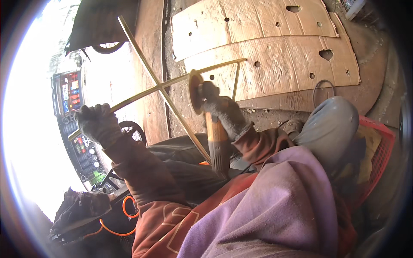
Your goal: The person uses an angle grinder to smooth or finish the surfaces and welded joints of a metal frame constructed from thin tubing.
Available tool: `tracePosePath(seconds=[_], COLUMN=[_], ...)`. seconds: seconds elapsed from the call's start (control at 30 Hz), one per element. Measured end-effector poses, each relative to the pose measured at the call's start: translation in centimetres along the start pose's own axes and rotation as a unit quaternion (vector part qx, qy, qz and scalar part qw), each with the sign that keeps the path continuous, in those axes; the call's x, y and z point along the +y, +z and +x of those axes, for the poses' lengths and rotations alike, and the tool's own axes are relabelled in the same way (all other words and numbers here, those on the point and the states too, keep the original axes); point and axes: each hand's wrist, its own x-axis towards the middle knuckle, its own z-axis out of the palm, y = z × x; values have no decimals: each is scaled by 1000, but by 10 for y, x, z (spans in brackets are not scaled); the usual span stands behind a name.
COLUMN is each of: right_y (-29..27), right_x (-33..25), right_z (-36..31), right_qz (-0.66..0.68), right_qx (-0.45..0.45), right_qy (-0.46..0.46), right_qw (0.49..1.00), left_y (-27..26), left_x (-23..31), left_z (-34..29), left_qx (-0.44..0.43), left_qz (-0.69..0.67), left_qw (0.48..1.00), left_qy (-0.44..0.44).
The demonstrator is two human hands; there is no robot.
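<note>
My left hand (98, 124), in a dark grey work glove, is closed round one arm of a brass-coloured metal frame (140, 95). The frame's thin bars cross in the middle, and a short bar slants down from its far right end. In its own grey glove, my right hand (228, 112) grips an angle grinder (217, 146) with an orange and dark body. The grinder's round disc (195, 91) stands on edge against the bar right of the crossing; whether it touches cannot be made out. One lower bar runs down to beside the grinder's body.
Flattened cardboard sheets (275, 56) with holes lie ahead on the ground. A red plastic crate (383, 137) is at my right. An orange hose (118, 233) curls at the lower left, near a black bag (79, 206). Farther left are wheels and a bright opening.
</note>
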Motion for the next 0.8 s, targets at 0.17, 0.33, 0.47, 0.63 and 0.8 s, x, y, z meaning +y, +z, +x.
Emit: tracePosePath(seconds=[0.17, 0.33, 0.47, 0.63, 0.8], right_y=[-5, -3, -5, -5, -10], right_x=[0, 2, 1, 6, 11], right_z=[1, 5, 5, 9, 15], right_qz=[19, 6, 15, 17, 55], right_qx=[16, 16, 26, 34, 59], right_qy=[8, 3, 5, -3, 13], right_qw=[1000, 1000, 1000, 999, 997], left_y=[0, -26, -39, -33, -65], left_x=[-1, -4, -5, -6, -10], left_z=[3, 17, 21, 16, 32], left_qx=[-2, -37, -135, -59, -99], left_qz=[16, 31, -42, -22, 309], left_qw=[1000, 999, 990, 998, 934], left_qy=[-2, 17, -11, -3, 149])
